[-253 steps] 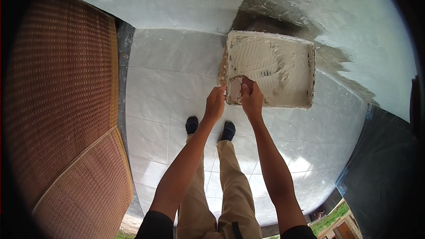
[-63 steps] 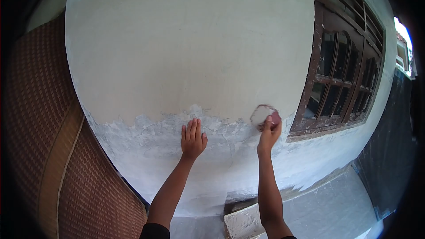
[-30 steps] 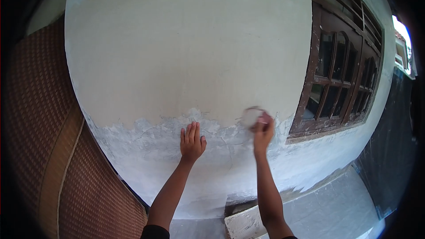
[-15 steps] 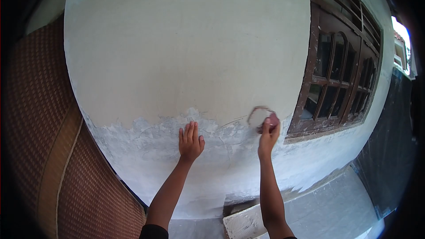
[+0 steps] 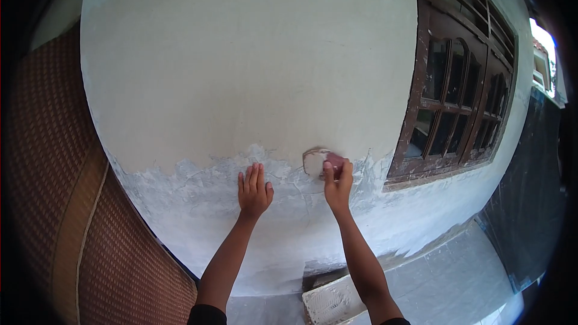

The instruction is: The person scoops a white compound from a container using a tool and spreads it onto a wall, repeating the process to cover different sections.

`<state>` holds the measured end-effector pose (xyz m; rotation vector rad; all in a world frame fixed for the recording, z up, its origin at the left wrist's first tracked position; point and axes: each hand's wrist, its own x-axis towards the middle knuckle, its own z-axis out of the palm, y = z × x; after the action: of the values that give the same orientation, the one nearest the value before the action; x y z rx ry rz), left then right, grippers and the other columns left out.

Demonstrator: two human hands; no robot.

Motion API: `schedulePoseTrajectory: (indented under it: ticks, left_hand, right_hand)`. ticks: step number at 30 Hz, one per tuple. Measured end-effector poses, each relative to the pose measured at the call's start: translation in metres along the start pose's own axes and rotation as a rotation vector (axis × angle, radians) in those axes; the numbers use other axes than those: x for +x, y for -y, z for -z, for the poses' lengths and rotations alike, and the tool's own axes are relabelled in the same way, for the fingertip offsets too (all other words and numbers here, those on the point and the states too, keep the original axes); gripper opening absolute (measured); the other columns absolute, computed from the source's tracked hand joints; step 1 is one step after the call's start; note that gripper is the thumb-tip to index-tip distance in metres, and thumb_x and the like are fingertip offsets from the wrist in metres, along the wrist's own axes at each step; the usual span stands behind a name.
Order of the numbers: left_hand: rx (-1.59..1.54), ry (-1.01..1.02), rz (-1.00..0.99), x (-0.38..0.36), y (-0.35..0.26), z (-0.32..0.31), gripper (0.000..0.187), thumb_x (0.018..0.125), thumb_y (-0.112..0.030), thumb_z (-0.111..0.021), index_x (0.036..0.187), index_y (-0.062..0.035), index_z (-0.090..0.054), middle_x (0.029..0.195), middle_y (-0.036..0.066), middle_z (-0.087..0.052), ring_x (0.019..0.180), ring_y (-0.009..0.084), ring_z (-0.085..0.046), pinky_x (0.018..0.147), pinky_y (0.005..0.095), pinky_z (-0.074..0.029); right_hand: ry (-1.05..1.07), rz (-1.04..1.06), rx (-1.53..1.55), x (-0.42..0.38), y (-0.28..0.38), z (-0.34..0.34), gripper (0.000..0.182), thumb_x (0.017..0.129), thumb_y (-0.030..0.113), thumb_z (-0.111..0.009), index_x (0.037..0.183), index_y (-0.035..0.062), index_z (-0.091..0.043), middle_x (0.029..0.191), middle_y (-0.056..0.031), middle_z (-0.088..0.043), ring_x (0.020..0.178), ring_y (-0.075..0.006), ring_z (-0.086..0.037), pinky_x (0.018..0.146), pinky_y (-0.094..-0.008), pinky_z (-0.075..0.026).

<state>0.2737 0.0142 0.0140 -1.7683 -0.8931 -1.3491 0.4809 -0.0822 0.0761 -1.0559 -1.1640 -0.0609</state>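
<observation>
A wall [image 5: 253, 78] stands in front of me, cream above and patchy grey-white below a ragged, peeling border. My left hand [image 5: 254, 191] lies flat against the wall just below that border, fingers stretched upward and holding nothing. To its right, my right hand [image 5: 338, 186] is closed around a reddish-brown piece of sandpaper [image 5: 336, 164], pinched between thumb and fingers. The sandpaper is up against the wall at the border; its left part looks pale with a dark rim and is partly blurred.
At right is a brown wooden window [image 5: 460, 84] with glass panes and a worn frame. A woven brown panel [image 5: 129, 253] borders the left. On the grey floor [image 5: 442, 271] lies a whitish, smeared rectangular block or tray [image 5: 331, 303]. A dark sheet [image 5: 524, 198] hangs far right.
My right hand has moved left along the wall with the sandpaper, closer to my left hand. The left hand stays flat on the wall; the view has shifted slightly.
</observation>
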Motion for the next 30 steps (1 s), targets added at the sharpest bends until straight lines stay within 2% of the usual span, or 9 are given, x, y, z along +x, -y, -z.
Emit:
schedulePoseTrajectory:
  ticks: [3, 6, 12, 16, 22, 24, 26, 28, 30]
  left_hand:
    - [-0.006, 0.007, -0.001, -0.002, 0.0, 0.002, 0.05, 0.09, -0.025, -0.046, 0.134, -0.0013, -0.046, 0.139, 0.012, -0.043, 0.131, 0.0261, -0.037, 0.11, 0.0478, -0.026]
    - [0.008, 0.003, 0.008, 0.0, -0.001, 0.001, 0.051, 0.09, -0.025, -0.046, 0.134, -0.0015, -0.047, 0.139, 0.012, -0.043, 0.131, 0.026, -0.037, 0.11, 0.0477, -0.027]
    - [-0.004, 0.012, 0.006, -0.001, 0.0, 0.001, 0.05, 0.09, -0.026, -0.045, 0.134, -0.0019, -0.047, 0.139, 0.012, -0.043, 0.131, 0.0256, -0.037, 0.111, 0.0473, -0.026]
    - [0.014, -0.003, 0.014, -0.001, -0.001, -0.001, 0.049, 0.09, -0.025, -0.045, 0.133, -0.002, -0.048, 0.139, 0.012, -0.043, 0.131, 0.0255, -0.037, 0.111, 0.0471, -0.025]
    - [0.011, -0.006, 0.003, 0.0, 0.0, 0.0, 0.049, 0.09, -0.025, -0.045, 0.133, -0.0021, -0.048, 0.139, 0.012, -0.043, 0.132, 0.0248, -0.036, 0.111, 0.0471, -0.024]
    - [0.01, 0.001, -0.001, -0.001, 0.0, 0.0, 0.049, 0.09, -0.026, -0.045, 0.133, -0.0021, -0.048, 0.139, 0.012, -0.043, 0.132, 0.0249, -0.036, 0.111, 0.0472, -0.024]
    - [0.015, -0.002, 0.007, 0.0, 0.001, 0.0, 0.049, 0.09, -0.026, -0.045, 0.133, -0.0021, -0.048, 0.139, 0.012, -0.043, 0.132, 0.025, -0.035, 0.111, 0.0473, -0.024]
    - [0.018, 0.0, 0.005, -0.001, -0.001, -0.001, 0.05, 0.09, -0.026, -0.045, 0.134, -0.002, -0.047, 0.14, 0.012, -0.042, 0.133, 0.0253, -0.035, 0.111, 0.0474, -0.024]
    - [0.024, -0.002, 0.006, -0.001, -0.001, -0.001, 0.05, 0.09, -0.026, -0.044, 0.134, -0.002, -0.047, 0.14, 0.012, -0.042, 0.133, 0.0253, -0.035, 0.111, 0.0473, -0.024]
  right_hand:
    - [-0.238, -0.123, 0.116, 0.014, -0.025, 0.013, 0.032, 0.092, 0.024, -0.059, 0.111, -0.001, -0.053, 0.094, -0.013, -0.056, 0.085, -0.0208, -0.056, 0.076, -0.0319, -0.045]
    - [-0.452, -0.153, 0.359, 0.008, -0.012, 0.028, 0.018, 0.097, 0.02, -0.054, 0.103, 0.0035, -0.053, 0.087, -0.0014, -0.054, 0.076, -0.0081, -0.051, 0.065, -0.0243, -0.045]
    - [-0.003, 0.174, -0.127, -0.012, -0.005, -0.014, 0.027, 0.092, 0.024, -0.061, 0.104, 0.0011, -0.052, 0.088, -0.0045, -0.054, 0.075, -0.0102, -0.051, 0.065, -0.0244, -0.044]
    - [-0.373, -0.104, 0.319, 0.003, -0.006, 0.009, 0.021, 0.096, 0.021, -0.056, 0.103, 0.0019, -0.052, 0.088, -0.0045, -0.055, 0.075, -0.0098, -0.05, 0.065, -0.0237, -0.043]
    - [-0.004, 0.274, -0.192, -0.019, -0.012, -0.024, 0.023, 0.094, 0.021, -0.058, 0.103, 0.0007, -0.052, 0.086, -0.0065, -0.055, 0.074, -0.0109, -0.05, 0.065, -0.0255, -0.043]
    - [-0.167, -0.005, 0.101, -0.01, -0.014, -0.013, 0.029, 0.093, 0.024, -0.059, 0.105, -0.0017, -0.051, 0.094, -0.0137, -0.055, 0.088, -0.0211, -0.054, 0.076, -0.0346, -0.045]
    - [-0.338, -0.192, 0.376, 0.001, -0.007, 0.01, 0.028, 0.094, 0.024, -0.057, 0.107, -0.0012, -0.052, 0.094, -0.0093, -0.056, 0.078, -0.0147, -0.056, 0.069, -0.0281, -0.047]
    - [-0.42, -0.175, 0.317, 0.004, -0.009, 0.02, 0.029, 0.095, 0.024, -0.057, 0.11, -0.0001, -0.054, 0.092, -0.0056, -0.057, 0.073, -0.0113, -0.055, 0.061, -0.0248, -0.046]
    - [-0.266, -0.067, 0.238, 0.0, -0.012, 0.004, 0.026, 0.094, 0.023, -0.057, 0.108, 0.0011, -0.055, 0.09, -0.0055, -0.057, 0.073, -0.0107, -0.055, 0.061, -0.0247, -0.046]
